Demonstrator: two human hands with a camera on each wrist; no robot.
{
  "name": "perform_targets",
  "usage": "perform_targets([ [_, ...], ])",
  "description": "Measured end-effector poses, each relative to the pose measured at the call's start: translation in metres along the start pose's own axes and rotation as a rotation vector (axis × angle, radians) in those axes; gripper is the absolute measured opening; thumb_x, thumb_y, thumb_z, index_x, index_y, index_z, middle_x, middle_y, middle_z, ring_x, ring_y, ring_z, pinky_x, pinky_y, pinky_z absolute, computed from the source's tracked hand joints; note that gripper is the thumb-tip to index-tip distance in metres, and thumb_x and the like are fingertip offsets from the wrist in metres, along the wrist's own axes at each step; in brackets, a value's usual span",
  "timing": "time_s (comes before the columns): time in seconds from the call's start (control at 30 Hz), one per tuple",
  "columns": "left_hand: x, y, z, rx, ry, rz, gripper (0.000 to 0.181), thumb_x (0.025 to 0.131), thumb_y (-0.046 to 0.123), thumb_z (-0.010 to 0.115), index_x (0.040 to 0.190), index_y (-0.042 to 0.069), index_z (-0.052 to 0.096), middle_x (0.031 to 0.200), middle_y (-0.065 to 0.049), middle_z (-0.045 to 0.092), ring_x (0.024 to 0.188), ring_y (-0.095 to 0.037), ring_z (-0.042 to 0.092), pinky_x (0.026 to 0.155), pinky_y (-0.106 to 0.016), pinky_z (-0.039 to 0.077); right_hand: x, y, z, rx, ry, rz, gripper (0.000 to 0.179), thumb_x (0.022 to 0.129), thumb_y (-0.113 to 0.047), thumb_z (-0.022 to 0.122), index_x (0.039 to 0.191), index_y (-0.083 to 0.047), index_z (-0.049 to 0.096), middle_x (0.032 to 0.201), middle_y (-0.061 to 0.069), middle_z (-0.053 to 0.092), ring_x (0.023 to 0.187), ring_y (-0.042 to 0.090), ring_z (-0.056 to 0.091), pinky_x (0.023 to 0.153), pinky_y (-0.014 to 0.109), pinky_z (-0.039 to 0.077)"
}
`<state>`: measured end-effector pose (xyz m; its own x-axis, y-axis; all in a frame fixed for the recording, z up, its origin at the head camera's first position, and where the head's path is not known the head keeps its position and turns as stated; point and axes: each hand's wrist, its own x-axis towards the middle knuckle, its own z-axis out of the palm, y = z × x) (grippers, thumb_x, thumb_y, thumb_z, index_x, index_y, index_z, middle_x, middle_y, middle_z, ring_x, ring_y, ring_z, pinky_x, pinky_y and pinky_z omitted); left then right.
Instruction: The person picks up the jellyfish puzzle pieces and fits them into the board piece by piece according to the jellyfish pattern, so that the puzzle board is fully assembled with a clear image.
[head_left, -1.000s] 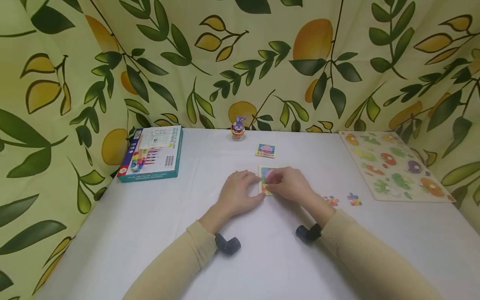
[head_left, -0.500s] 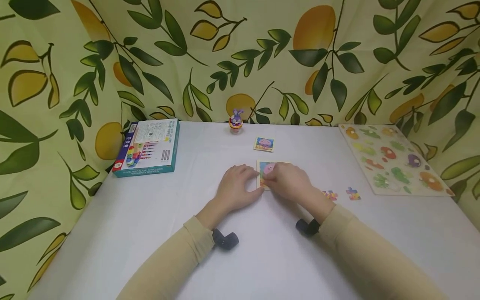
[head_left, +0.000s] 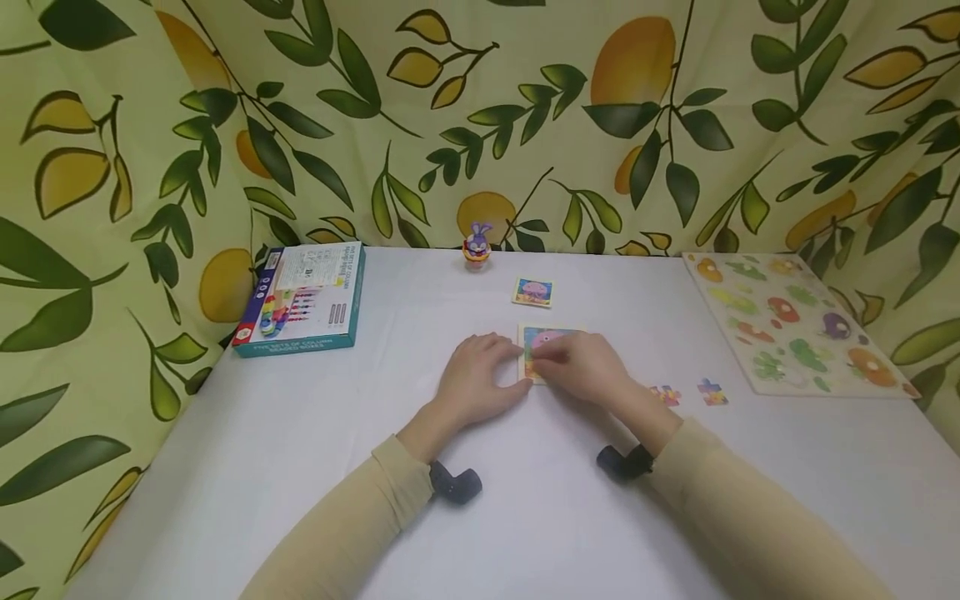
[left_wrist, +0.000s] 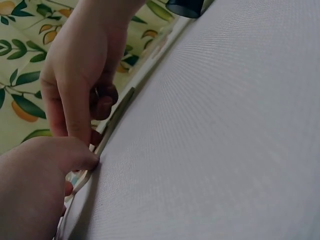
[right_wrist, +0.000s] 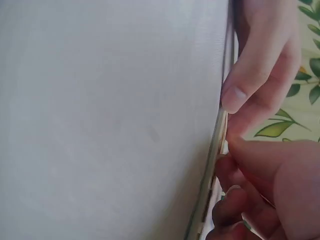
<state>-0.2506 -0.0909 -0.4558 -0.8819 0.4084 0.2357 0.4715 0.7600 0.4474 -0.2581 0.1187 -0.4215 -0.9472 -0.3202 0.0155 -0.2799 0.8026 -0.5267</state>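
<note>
A small puzzle board [head_left: 528, 335] with a pink sea creature on it lies flat on the white table. At its left edge my left hand [head_left: 476, 383] rests, thumb by the near corner and fingers along the side. My right hand [head_left: 581, 367] reaches over the board with thumb and forefinger pinched together on the picture, at a puzzle piece mostly hidden by the fingers. In the left wrist view the board's thin edge [left_wrist: 117, 112] shows beneath the right hand [left_wrist: 80, 80]. Two loose puzzle pieces, one by the wrist [head_left: 667, 396] and another farther right [head_left: 712, 392], lie on the cloth.
Behind the board lies a picture card [head_left: 533, 292], with a purple rabbit figure [head_left: 477, 247] farther back. A toy box [head_left: 300, 300] stands at left, a vegetable peg board [head_left: 798, 325] at right. A leaf-patterned curtain [head_left: 525, 125] closes off the back.
My right fingertips shift slightly over the board, and more of the pink picture shows above them. My left hand stays at the board's edge. The head view tilts a little.
</note>
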Motion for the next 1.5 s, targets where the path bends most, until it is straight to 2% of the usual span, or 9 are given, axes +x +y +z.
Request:
perform_targets([
  [0.13, -0.001, 0.002, 0.001, 0.014, -0.005, -0.002, 0.049, 0.090, 0.049, 0.069, 0.129, 0.020, 0.069, 0.134, -0.002, 0.064, 0.137, -0.023, 0.049, 0.121, -0.042, 0.027, -0.005, 0.008, -0.003, 0.084, -0.004, 0.032, 0.026, 0.094, -0.030, 0.074, 0.117, -0.018, 0.078, 0.104, 0.000, 0.076, 0.102, 0.026, 0.066, 0.088, 0.046, 0.054],
  [0.27, -0.001, 0.004, 0.000, 0.026, -0.011, -0.013, 0.049, 0.090, 0.049, 0.070, 0.129, 0.020, 0.069, 0.133, -0.001, 0.064, 0.137, -0.022, 0.048, 0.122, -0.041, 0.026, -0.011, 0.018, -0.010, 0.076, -0.010, 0.040, 0.022, 0.095, -0.027, 0.072, 0.114, -0.019, 0.078, 0.098, -0.002, 0.074, 0.092, 0.023, 0.063, 0.080, 0.041, 0.053],
  [0.43, -0.001, 0.004, 0.000, 0.030, -0.018, -0.023, 0.048, 0.090, 0.049, 0.070, 0.130, 0.021, 0.069, 0.135, -0.001, 0.063, 0.138, -0.022, 0.047, 0.122, -0.040, 0.026, -0.022, 0.034, -0.023, 0.085, -0.011, 0.074, 0.021, 0.096, -0.027, 0.071, 0.113, -0.016, 0.077, 0.102, 0.002, 0.073, 0.086, 0.022, 0.061, 0.072, 0.035, 0.053],
  [0.6, 0.000, 0.004, 0.001, 0.038, -0.021, -0.024, 0.049, 0.091, 0.049, 0.069, 0.130, 0.020, 0.069, 0.135, -0.001, 0.063, 0.139, -0.022, 0.046, 0.122, -0.040, 0.026, -0.034, 0.051, -0.035, 0.056, -0.020, 0.153, 0.023, 0.098, -0.031, 0.068, 0.113, -0.015, 0.076, 0.107, 0.004, 0.072, 0.090, 0.025, 0.059, 0.073, 0.034, 0.052],
  [0.73, -0.001, 0.005, 0.000, 0.038, -0.023, -0.024, 0.049, 0.091, 0.049, 0.069, 0.130, 0.020, 0.069, 0.135, -0.001, 0.063, 0.139, -0.022, 0.046, 0.122, -0.040, 0.025, -0.044, 0.062, -0.044, 0.029, -0.014, 0.173, 0.022, 0.098, -0.029, 0.068, 0.112, -0.014, 0.076, 0.109, 0.007, 0.071, 0.090, 0.026, 0.060, 0.071, 0.034, 0.052],
  [1.07, 0.000, 0.006, 0.000, 0.035, -0.030, -0.029, 0.049, 0.091, 0.049, 0.068, 0.130, 0.020, 0.069, 0.133, -0.001, 0.063, 0.137, -0.022, 0.047, 0.122, -0.041, 0.026, -0.065, 0.093, -0.064, 0.064, -0.053, 0.214, 0.022, 0.098, -0.022, 0.069, 0.115, -0.008, 0.072, 0.110, 0.013, 0.069, 0.073, 0.020, 0.063, 0.064, 0.031, 0.056],
  [1.17, 0.000, 0.005, 0.000, 0.036, -0.031, -0.031, 0.049, 0.091, 0.049, 0.068, 0.130, 0.020, 0.069, 0.133, 0.000, 0.063, 0.137, -0.022, 0.047, 0.122, -0.041, 0.026, -0.071, 0.099, -0.072, 0.035, -0.096, 0.180, 0.025, 0.096, -0.023, 0.072, 0.116, -0.007, 0.072, 0.111, 0.013, 0.069, 0.076, 0.020, 0.062, 0.066, 0.033, 0.055],
  [1.33, 0.000, 0.005, 0.001, 0.032, -0.016, -0.026, 0.048, 0.091, 0.049, 0.069, 0.129, 0.020, 0.069, 0.133, 0.000, 0.063, 0.137, -0.022, 0.047, 0.122, -0.041, 0.026, -0.079, 0.106, -0.084, -0.038, -0.180, 0.101, 0.037, 0.090, -0.029, 0.080, 0.121, -0.010, 0.070, 0.121, 0.013, 0.067, 0.096, 0.027, 0.060, 0.078, 0.042, 0.054],
  [1.5, 0.000, 0.006, 0.001, 0.027, -0.007, -0.023, 0.047, 0.090, 0.048, 0.069, 0.128, 0.020, 0.070, 0.132, 0.000, 0.064, 0.136, -0.022, 0.049, 0.121, -0.041, 0.027, -0.084, 0.109, -0.090, -0.038, -0.216, 0.096, 0.045, 0.085, -0.031, 0.085, 0.122, -0.013, 0.069, 0.125, 0.012, 0.065, 0.101, 0.029, 0.058, 0.083, 0.044, 0.053],
])
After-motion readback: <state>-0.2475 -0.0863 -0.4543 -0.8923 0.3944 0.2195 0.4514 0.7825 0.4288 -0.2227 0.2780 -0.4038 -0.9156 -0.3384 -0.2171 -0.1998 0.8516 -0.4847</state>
